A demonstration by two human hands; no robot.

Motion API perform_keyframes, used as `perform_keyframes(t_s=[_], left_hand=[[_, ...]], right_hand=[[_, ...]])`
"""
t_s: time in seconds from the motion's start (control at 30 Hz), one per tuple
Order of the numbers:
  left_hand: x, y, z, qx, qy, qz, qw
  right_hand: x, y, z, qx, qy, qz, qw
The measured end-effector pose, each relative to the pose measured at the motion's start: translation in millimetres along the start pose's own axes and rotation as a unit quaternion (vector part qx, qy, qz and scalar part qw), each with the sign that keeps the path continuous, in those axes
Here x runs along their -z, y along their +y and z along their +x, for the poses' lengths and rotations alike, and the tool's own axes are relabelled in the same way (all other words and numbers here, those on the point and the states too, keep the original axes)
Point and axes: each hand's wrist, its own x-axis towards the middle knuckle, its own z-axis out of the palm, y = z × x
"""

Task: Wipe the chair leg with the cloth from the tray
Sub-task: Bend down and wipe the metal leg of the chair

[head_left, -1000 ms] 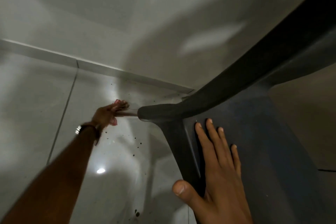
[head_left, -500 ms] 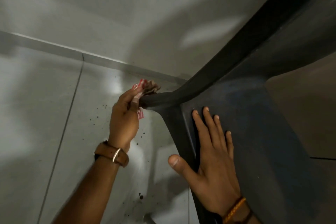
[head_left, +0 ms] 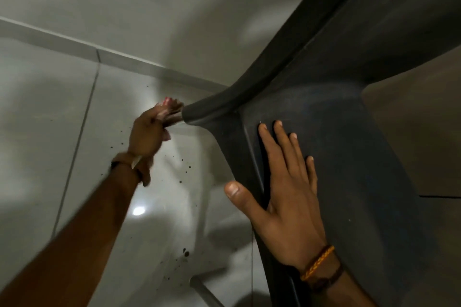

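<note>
A dark grey plastic chair (head_left: 349, 132) fills the right side, seen from above. Its front corner (head_left: 199, 112) juts left, and a pale leg (head_left: 174, 121) runs down from that corner toward the floor. My left hand (head_left: 148, 132) is wrapped around this leg just below the corner, gripping a pinkish cloth (head_left: 168, 104) bunched against it; the hand is motion-blurred. My right hand (head_left: 287, 182) lies flat, fingers spread, on the chair's seat, thumb hanging over the left edge. No tray is in view.
A glossy white tiled floor (head_left: 74, 132) with dark specks lies below, meeting a white wall (head_left: 124, 7) at a skirting line. Another pale chair leg (head_left: 204, 289) shows near the bottom edge.
My left hand slid with the cloth up the leg to the chair corner, then back down away from it. My right hand stayed flat on the seat.
</note>
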Motion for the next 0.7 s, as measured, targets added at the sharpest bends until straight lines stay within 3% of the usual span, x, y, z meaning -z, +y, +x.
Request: perform_keyframes(t_s=[0.13, 0.23, 0.37, 0.5, 0.57, 0.7], left_hand=[[-1.7, 50.9, -70.1, -0.109, -0.021, -0.050, 0.993], [-5.7, 48.4, -62.4, -0.102, -0.006, -0.016, 0.995], [-1.1, -10.4, 11.6, 0.014, -0.003, 0.027, 1.000], [14.2, -68.2, 94.8, 0.185, -0.075, 0.087, 0.976], [13.5, -82.3, 108.2, 0.212, -0.074, 0.099, 0.969], [7.9, -66.4, 83.4, 0.206, -0.033, -0.001, 0.978]], right_hand=[[1.6, -3.8, 0.4, -0.005, -0.011, -0.006, 1.000], [2.5, -5.0, 0.2, -0.007, -0.015, -0.008, 1.000], [2.4, -4.2, 0.4, -0.005, -0.014, -0.004, 1.000], [-0.3, -1.0, 0.6, 0.001, -0.006, -0.003, 1.000], [-0.3, 0.1, -0.7, 0.004, -0.005, -0.004, 1.000], [-0.5, -0.5, 0.1, 0.004, 0.000, 0.004, 1.000]])
